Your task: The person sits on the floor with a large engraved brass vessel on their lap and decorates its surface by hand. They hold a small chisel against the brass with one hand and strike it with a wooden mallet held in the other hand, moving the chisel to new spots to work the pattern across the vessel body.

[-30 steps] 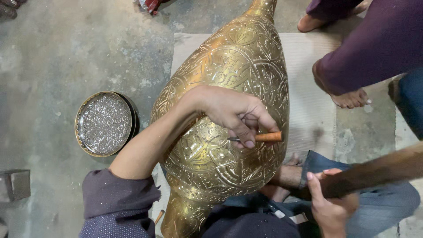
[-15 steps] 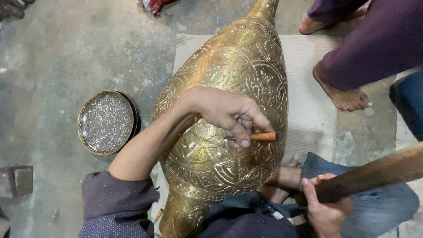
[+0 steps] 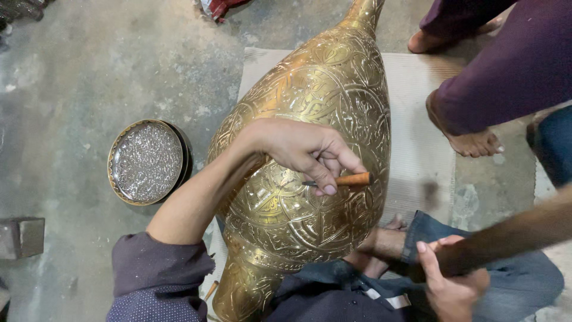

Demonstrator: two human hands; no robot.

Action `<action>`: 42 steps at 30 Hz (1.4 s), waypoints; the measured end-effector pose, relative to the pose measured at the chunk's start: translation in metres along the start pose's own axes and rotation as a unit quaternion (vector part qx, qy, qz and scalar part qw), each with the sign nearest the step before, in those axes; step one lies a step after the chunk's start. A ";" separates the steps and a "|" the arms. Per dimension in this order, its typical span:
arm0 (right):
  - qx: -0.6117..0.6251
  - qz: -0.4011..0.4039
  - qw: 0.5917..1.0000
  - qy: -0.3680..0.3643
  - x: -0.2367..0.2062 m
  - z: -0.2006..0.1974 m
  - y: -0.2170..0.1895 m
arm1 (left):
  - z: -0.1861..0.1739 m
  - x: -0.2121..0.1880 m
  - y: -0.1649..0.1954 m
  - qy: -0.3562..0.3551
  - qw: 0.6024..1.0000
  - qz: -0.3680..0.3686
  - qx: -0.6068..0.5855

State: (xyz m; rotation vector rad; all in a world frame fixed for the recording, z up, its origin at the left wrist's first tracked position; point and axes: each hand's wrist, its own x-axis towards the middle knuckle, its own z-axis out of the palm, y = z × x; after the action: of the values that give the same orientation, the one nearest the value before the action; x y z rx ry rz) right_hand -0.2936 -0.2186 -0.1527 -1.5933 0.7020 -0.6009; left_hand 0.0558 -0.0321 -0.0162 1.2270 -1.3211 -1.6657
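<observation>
Large engraved brass vase [image 3: 310,155], lying on its side across the lap: probably heavy, rigid, smooth; best steadied on its broad belly. Left hand [image 3: 298,149] pinches a small wooden-handled chisel [image 3: 339,180] against it. Right hand [image 3: 453,280] wraps a thick wooden mallet handle [image 3: 512,235].

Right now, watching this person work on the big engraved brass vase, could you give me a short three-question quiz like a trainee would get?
1. True or false: the left hand rests on the brass vase.
2. What does the right hand grip? A) wooden handle B) cloth C) brush
3. Which thing lies on the floor to the left of the vase?

Key: 1 true, holding a chisel; 2 A, the wooden handle; 3 the round engraved tray.
</observation>
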 end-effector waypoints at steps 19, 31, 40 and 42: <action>-0.060 -0.001 0.997 -0.055 0.023 -0.010 -0.019 | 0.011 -0.017 -0.003 0.140 0.990 0.008 -0.026; -0.093 -0.071 0.991 -0.063 0.026 0.004 -0.030 | 0.012 -0.015 0.000 0.112 0.993 0.033 0.011; -0.231 -0.117 0.965 -0.039 0.026 0.011 -0.023 | 0.009 -0.011 -0.003 0.103 0.994 0.027 0.033; -0.361 -0.171 0.916 -0.041 0.026 0.009 -0.019 | 0.010 -0.012 -0.002 0.108 0.994 0.027 0.024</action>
State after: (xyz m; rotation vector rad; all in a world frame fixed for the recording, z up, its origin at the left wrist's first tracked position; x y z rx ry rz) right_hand -0.2673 -0.2300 -0.1352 -2.4530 0.6167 -0.5479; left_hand 0.0501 -0.0174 -0.0146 1.3444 -1.2554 -1.4272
